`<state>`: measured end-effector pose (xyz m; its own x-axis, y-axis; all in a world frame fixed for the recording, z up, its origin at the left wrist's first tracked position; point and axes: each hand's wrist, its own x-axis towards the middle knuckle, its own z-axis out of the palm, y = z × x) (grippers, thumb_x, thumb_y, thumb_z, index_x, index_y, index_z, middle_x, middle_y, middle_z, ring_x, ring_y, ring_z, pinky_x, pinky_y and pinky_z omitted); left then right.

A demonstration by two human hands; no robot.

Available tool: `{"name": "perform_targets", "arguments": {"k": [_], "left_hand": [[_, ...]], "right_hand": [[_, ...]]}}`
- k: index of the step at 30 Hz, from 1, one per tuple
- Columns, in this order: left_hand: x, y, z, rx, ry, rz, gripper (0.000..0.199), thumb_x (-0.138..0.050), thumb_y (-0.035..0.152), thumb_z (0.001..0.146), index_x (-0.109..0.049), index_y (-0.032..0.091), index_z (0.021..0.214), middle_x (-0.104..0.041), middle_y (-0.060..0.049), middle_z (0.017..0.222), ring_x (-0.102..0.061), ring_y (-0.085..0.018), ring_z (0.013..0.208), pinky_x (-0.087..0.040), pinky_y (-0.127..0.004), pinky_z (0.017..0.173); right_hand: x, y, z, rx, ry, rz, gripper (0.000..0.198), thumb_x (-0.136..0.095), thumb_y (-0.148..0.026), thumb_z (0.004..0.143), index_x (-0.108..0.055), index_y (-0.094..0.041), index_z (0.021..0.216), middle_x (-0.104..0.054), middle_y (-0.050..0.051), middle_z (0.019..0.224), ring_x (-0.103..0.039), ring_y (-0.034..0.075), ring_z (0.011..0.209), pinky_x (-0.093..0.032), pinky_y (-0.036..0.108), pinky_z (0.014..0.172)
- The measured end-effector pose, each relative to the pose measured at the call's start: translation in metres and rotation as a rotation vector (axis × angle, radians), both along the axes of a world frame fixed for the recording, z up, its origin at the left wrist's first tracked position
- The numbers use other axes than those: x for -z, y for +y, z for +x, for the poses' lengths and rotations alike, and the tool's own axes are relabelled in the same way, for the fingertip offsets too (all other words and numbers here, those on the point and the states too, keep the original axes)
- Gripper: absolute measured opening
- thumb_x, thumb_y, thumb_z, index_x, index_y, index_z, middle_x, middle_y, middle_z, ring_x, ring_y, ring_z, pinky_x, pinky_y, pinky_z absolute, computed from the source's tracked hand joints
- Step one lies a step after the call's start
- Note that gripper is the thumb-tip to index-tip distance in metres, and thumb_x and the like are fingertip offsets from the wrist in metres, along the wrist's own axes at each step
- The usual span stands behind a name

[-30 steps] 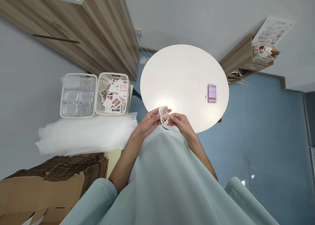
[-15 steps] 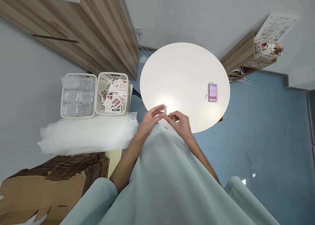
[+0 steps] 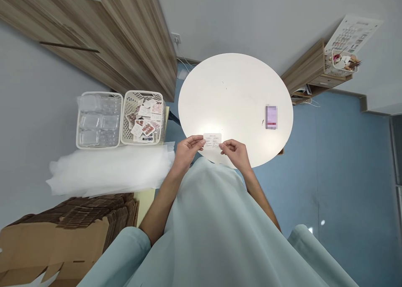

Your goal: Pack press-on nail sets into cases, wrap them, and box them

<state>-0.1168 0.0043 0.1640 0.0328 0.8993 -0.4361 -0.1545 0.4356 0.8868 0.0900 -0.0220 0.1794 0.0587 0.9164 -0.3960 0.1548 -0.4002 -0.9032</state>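
A small white card (image 3: 212, 140) with printed text faces me over the near edge of the round white table (image 3: 232, 90). My left hand (image 3: 188, 150) pinches its left edge between thumb and fingers. At its lower right corner, my right hand (image 3: 236, 152) grips it the same way. The print is too small to read. To the left, a white basket (image 3: 126, 134) holds many similar cards (image 3: 147, 129), some with pictures of coloured nails.
Beside the card basket stands another basket (image 3: 78, 123) of clear plastic boxes (image 3: 102, 121). White sheets (image 3: 109, 171) and flattened cardboard boxes (image 3: 47, 245) lie nearer me. A purple blurred item (image 3: 271, 117) rests on the table's right. Wooden cabinets (image 3: 138, 35) rise behind.
The thing held between my fingers was seen nearly edge-on and now shows its flat printed side. My hands have moved slightly apart, one at each side of the card.
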Motion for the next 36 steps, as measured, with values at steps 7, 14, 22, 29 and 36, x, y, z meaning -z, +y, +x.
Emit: {"name": "perform_targets", "arguments": {"k": [7,14,22,29,36], "left_hand": [[0.0,-0.008,0.001,0.046,0.06,0.042,0.046,-0.09,0.055,0.074,-0.08,0.018,0.1,-0.08,-0.01,0.1,-0.071,-0.025,0.091,-0.057,-0.039,0.082],[-0.001,-0.014,-0.001,0.079,0.051,0.016,0.051,-0.09,0.058,0.075,-0.08,0.018,0.105,-0.08,-0.011,0.104,-0.071,-0.026,0.095,-0.057,-0.04,0.086],[0.012,-0.015,-0.007,0.184,0.136,-0.116,0.057,-0.078,0.075,0.08,-0.082,0.018,0.078,-0.079,-0.012,0.083,-0.065,-0.02,0.067,-0.047,-0.033,0.062],[0.003,-0.014,-0.005,0.256,0.135,-0.099,0.05,-0.08,0.07,0.08,-0.084,0.02,0.081,-0.076,-0.008,0.071,-0.063,-0.02,0.065,-0.044,-0.031,0.059],[-0.003,-0.014,-0.002,0.257,0.108,-0.141,0.05,-0.082,0.068,0.08,-0.083,0.019,0.084,-0.07,-0.005,0.065,-0.062,-0.018,0.061,-0.048,-0.032,0.062]], "right_hand": [[-0.006,0.008,0.004,0.052,-0.008,0.069,0.036,-0.079,-0.059,0.086,-0.076,-0.026,0.1,-0.066,-0.002,0.071,-0.064,0.017,0.063,-0.055,0.034,0.069],[-0.004,0.004,0.003,-0.001,-0.014,0.079,0.036,-0.073,-0.062,0.091,-0.07,-0.026,0.089,-0.057,-0.004,0.061,-0.061,0.017,0.062,-0.053,0.034,0.067],[-0.006,-0.002,0.0,0.041,-0.001,0.155,0.039,-0.07,-0.065,0.093,-0.067,-0.026,0.091,-0.068,0.001,0.082,-0.063,0.018,0.068,-0.054,0.034,0.07],[-0.015,-0.01,-0.001,-0.021,-0.014,0.213,0.037,-0.067,-0.064,0.097,-0.067,-0.027,0.092,-0.069,0.002,0.091,-0.066,0.019,0.075,-0.055,0.036,0.077],[-0.02,-0.023,-0.001,-0.049,-0.057,0.27,0.031,-0.065,-0.058,0.1,-0.071,-0.028,0.093,-0.069,0.003,0.094,-0.068,0.021,0.08,-0.057,0.039,0.082]]}}
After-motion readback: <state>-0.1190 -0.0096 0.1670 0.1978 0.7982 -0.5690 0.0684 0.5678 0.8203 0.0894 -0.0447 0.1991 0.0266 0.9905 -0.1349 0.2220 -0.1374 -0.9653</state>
